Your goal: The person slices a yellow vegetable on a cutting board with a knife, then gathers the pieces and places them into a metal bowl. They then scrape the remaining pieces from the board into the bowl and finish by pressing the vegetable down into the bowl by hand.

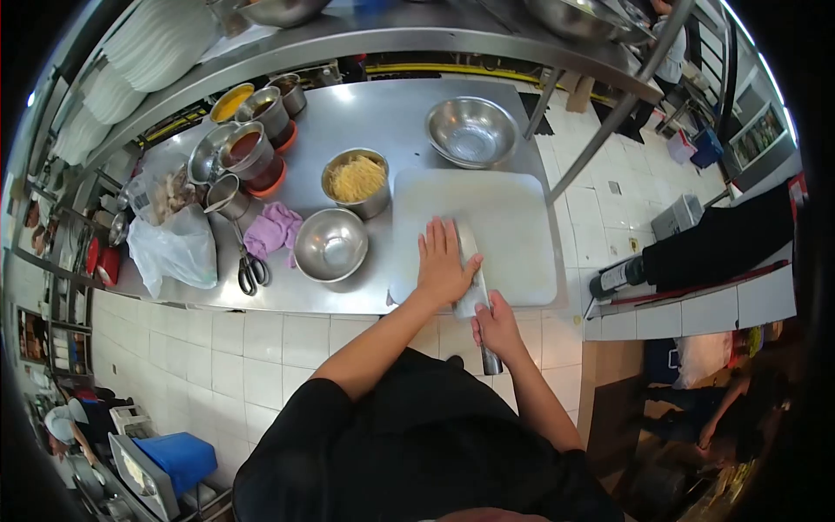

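A large kitchen knife (470, 302) lies on the white cutting board (522, 217), its blade pointing away from me and its handle jutting past the board's near edge. My right hand (497, 324) is closed around the knife where blade and handle meet. With fingers stretched out, my left hand (442, 263) lies flat on the board just left of the blade, its thumb reaching over the blade. Left of the board stand an empty steel bowl (330, 245) and a steel pot (372, 206) of yellow shreds (357, 178). A wide steel bowl (471, 130) sits behind the board.
On the steel table (348, 113) are scissors (252, 273), a purple cloth (272, 230), a plastic bag (178, 248) and a container of red sauce (247, 150). A shelf (417, 39) with stacked plates (161, 43) crosses above. Other people work at the edges of view.
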The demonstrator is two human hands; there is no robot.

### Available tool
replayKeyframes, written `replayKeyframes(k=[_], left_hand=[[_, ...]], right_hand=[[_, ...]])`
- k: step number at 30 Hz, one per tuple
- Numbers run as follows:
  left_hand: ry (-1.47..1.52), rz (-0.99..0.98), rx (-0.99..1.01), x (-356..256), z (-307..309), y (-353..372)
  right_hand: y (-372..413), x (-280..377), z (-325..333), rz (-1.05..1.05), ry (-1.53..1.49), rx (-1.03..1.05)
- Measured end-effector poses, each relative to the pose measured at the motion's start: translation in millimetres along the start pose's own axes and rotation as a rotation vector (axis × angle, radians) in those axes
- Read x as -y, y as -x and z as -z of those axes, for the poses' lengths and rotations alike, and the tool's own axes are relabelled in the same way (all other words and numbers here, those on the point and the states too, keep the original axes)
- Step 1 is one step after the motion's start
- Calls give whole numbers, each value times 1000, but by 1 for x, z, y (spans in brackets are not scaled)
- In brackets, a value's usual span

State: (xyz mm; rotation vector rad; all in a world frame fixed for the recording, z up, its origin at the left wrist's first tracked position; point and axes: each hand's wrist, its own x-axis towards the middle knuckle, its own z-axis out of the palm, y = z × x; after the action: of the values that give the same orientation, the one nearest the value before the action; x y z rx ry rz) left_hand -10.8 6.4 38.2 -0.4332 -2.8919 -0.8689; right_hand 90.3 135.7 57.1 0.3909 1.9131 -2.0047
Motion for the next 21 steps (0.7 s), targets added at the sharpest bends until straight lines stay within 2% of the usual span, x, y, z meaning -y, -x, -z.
replayKeyframes(k=[2,4,5,7,10,12,14,18,21], left_hand=[[11,8,-49,15,36,-24],[-1,24,-210,43,66,-48],[-1,21,-214,58,78,-58],[29,56,-344,88,102,-79],[80,118,-330,147,108,-108],[27,35,-285,178,117,-116],[-146,118,56,183,129,-114],[-179,96,182,182,121,-127],[-93,26,258,175,121,-141]], right_hand=[[-20,32,-22,46,41,27],[-42,63,-51,141,97,77],[-56,75,-65,147,98,77],[-80,94,-89,225,104,175],[-107,100,-107,232,139,72],[-108,97,-104,196,95,-27],[-105,90,-92,142,49,-131],[-95,74,-68,126,17,-293],[-88,66,-58,109,34,-392]])
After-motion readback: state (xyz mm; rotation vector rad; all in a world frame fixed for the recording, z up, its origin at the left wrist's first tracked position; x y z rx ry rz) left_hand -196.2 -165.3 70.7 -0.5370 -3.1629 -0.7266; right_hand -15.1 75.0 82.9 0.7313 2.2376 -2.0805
